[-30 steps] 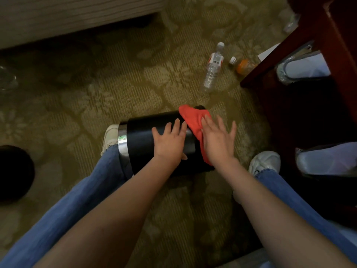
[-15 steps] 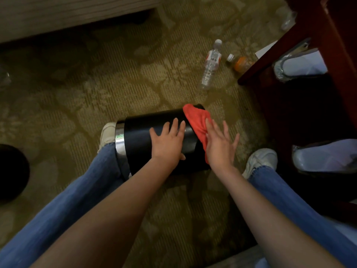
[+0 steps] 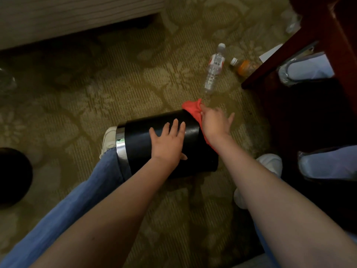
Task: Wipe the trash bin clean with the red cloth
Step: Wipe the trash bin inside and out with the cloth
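Carpeted floor (image 3: 116, 89): sideways trash bin (image 3: 139, 144), rigid, likely rolls; left hand (image 3: 168, 144) braces it, fingers spread; right hand (image 3: 214, 124) presses limp red cloth (image 3: 193, 109), fingers straight.

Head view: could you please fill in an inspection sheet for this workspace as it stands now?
Surface: patterned carpet, dimly lit.
Job's things: black trash bin lies on its side between the person's legs, silver rim to the left; red cloth drapes over its right end.
Clutter: water bottle and orange bottle lie on the carpet beyond the bin.
Hands: left hand rests flat on the bin's side; right hand presses the cloth against the bin's right end, fingers spread.
Cables: nothing seen.
Surroundings: dark wooden furniture on the right; dark round object at the left edge.
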{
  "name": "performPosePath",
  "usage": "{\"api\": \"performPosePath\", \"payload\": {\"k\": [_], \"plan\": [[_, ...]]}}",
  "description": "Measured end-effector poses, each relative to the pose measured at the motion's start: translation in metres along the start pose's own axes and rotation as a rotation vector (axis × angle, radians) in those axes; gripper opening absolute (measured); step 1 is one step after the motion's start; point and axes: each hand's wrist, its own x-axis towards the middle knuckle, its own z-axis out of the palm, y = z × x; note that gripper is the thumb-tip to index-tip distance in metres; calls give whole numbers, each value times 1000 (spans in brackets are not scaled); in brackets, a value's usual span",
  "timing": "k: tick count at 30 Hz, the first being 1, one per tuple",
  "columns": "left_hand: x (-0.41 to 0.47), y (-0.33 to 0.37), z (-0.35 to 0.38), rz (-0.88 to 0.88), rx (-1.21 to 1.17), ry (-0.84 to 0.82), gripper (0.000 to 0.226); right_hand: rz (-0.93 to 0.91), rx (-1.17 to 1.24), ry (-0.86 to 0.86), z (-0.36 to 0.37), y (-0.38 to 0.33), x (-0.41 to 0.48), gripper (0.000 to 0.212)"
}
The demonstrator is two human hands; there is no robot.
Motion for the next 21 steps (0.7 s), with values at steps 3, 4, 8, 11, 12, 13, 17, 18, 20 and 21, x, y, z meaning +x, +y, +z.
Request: {"api": "performPosePath", "payload": {"k": [3, 4, 8, 11, 12, 13, 17, 18, 20, 21], "plan": [[-3, 4, -1, 11, 5, -23, 104, -31, 47, 4, 6, 12, -24, 41], [-4, 4, -2, 12, 7, -26, 104, -46, 53, 3, 8, 19, -38, 44], [-2, 5, -5, -3, 15, -7, 104, -39, 68, -15, 22, 41, -94, 54], [-7, 8, 1, -6, 30, 4, 104, -25, 60, -16, 29, 49, -98, 54], [-8, 8, 2, -4, 36, 4, 104, -20, 65, -14, 29, 49, -95, 53], [-8, 8, 2, -5, 38, 7, 103, -24, 68, -6, 29, 49, -91, 52], [0, 3, -3, -16, 34, 5, 102, -56, 117, 29, 26, 43, -75, 49], [2, 1, -4, -18, 29, 3, 101, -56, 136, 36, 26, 41, -72, 49], [4, -1, -4, -13, 19, 6, 101, -55, 165, 53, 26, 36, -67, 48], [3, -1, -3, -9, 17, 12, 100, -53, 183, 66, 26, 33, -63, 47]]}}
